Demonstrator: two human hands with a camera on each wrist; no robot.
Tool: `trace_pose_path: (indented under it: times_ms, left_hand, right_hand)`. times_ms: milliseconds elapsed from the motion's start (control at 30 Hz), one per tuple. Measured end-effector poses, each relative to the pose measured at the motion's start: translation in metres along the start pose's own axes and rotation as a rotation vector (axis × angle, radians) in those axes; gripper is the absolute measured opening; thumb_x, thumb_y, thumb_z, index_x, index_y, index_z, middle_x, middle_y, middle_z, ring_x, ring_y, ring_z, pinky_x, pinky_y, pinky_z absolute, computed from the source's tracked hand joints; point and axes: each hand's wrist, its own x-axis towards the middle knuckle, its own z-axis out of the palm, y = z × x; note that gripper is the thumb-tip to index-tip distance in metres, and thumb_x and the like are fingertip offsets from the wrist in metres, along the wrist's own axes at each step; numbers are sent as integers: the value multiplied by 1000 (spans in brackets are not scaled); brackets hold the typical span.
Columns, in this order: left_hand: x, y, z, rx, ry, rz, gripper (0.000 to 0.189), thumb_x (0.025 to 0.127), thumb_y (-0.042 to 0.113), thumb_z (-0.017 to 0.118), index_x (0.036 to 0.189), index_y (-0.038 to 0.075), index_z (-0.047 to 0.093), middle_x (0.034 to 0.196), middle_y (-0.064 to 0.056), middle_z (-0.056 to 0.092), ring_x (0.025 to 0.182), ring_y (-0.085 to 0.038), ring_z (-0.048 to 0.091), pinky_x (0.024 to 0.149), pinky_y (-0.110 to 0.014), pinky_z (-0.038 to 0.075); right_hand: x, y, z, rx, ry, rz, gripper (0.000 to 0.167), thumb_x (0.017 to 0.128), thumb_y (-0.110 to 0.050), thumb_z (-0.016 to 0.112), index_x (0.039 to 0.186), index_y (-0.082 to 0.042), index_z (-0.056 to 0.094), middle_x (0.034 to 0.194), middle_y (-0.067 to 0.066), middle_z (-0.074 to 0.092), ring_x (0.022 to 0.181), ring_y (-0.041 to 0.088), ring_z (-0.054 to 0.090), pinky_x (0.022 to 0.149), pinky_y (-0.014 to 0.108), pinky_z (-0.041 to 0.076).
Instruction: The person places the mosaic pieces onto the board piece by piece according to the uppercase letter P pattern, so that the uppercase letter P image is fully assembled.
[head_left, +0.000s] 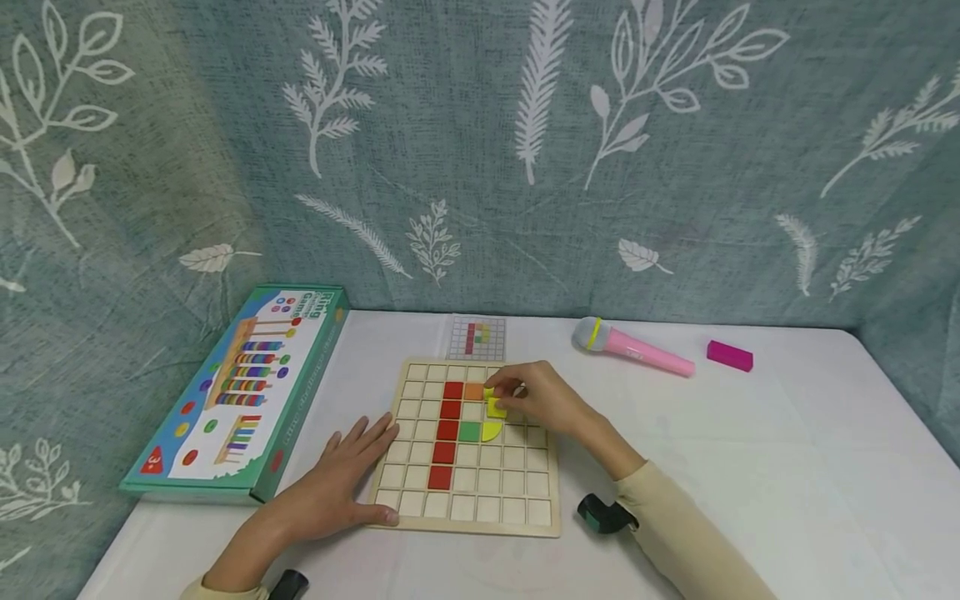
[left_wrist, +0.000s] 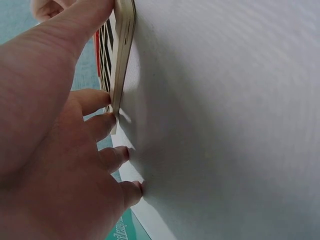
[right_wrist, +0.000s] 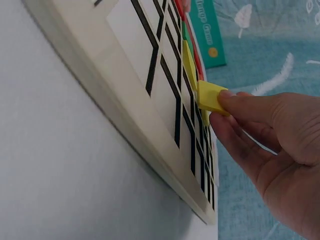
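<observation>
A wooden grid board [head_left: 504,529] lies on the white table. One column of its cells holds several red square tiles [head_left: 444,452]; beside them sit an orange tile [head_left: 473,392], a green tile [head_left: 469,432] and a yellow quarter-round tile [head_left: 491,431]. My right hand [head_left: 546,402] pinches a yellow square tile [right_wrist: 210,96] between thumb and finger, tilted over the board's cells. Part of another yellow piece shows just behind the fingers. With fingers spread, my left hand [head_left: 333,475] rests at the board's left edge, its thumb on the near left corner.
A pattern card [head_left: 477,339] with a small coloured grid lies behind the board. To the left is a green game box [head_left: 247,392]. A pink toy microphone [head_left: 637,348] and a magenta block [head_left: 730,356] lie at the back right. A patterned curtain [head_left: 480,158] hangs behind the table.
</observation>
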Motion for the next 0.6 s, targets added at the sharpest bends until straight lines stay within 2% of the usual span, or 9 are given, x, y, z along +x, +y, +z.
trace_pose_path:
  times_ms: [267, 600]
  left_hand:
    - [1, -1, 1, 12, 1, -3, 110, 69, 56, 80, 153, 3, 31, 161, -17, 22, 145, -49, 9, 112, -70, 4]
    - [1, -1, 1, 17, 5, 5, 110, 69, 55, 80, 152, 2, 31, 160, -19, 22, 145, -50, 10, 112, -70, 5]
  right_hand:
    - [3, -2, 6, 1, 7, -27, 19, 86, 0, 72, 105, 1, 72, 93, 5, 72, 83, 12, 65, 75, 20, 55]
    - [3, -3, 12, -8, 28, 0, 18, 86, 2, 72, 103, 1, 72, 91, 7, 72, 82, 12, 64, 73, 20, 54]
